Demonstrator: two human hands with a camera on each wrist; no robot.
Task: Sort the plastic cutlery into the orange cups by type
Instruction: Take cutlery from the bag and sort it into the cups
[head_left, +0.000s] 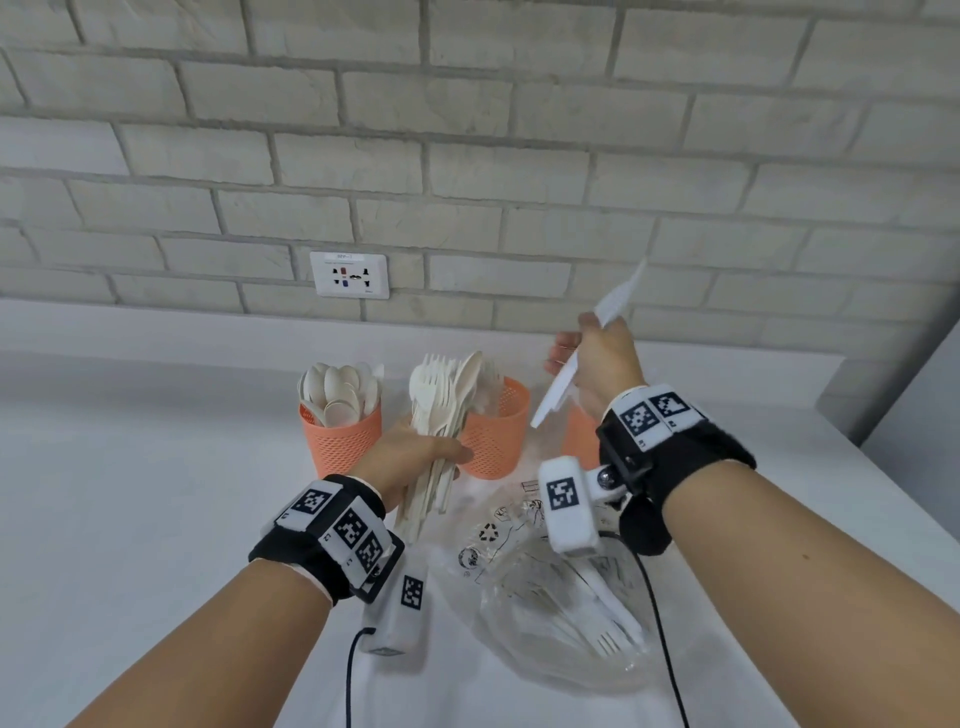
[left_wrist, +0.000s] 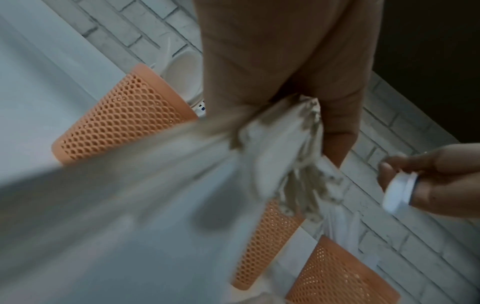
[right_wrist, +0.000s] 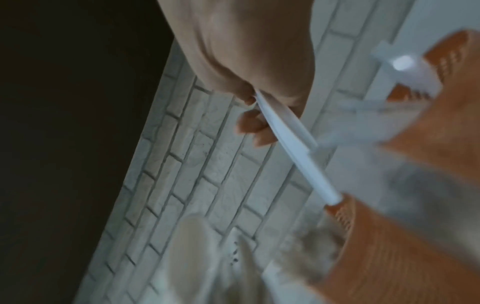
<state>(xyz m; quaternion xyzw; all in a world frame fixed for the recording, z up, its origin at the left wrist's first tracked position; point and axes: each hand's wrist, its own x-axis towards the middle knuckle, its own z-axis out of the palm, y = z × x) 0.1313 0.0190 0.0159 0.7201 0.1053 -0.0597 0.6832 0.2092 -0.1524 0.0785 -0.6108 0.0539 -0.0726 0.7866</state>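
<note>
Three orange mesh cups stand in a row by the wall. The left cup (head_left: 340, 439) (left_wrist: 124, 119) is full of spoons. My left hand (head_left: 415, 452) (left_wrist: 285, 82) grips a bundle of forks with a spoon (head_left: 441, 415) (left_wrist: 272, 144), held upright just in front of the middle cup (head_left: 493, 431) (left_wrist: 272, 236). My right hand (head_left: 592, 358) (right_wrist: 246, 61) is raised and pinches a white knife (head_left: 558, 387) (right_wrist: 293, 148) that slants down over the right cup (head_left: 577, 436) (left_wrist: 337, 277). My right hand and wrist hide most of that cup.
A crumpled clear plastic bag (head_left: 561, 597) with several more forks and knives lies on the white counter (head_left: 156, 493) between my forearms. A brick wall with a power socket (head_left: 349, 274) rises right behind the cups. Camera cables trail toward me.
</note>
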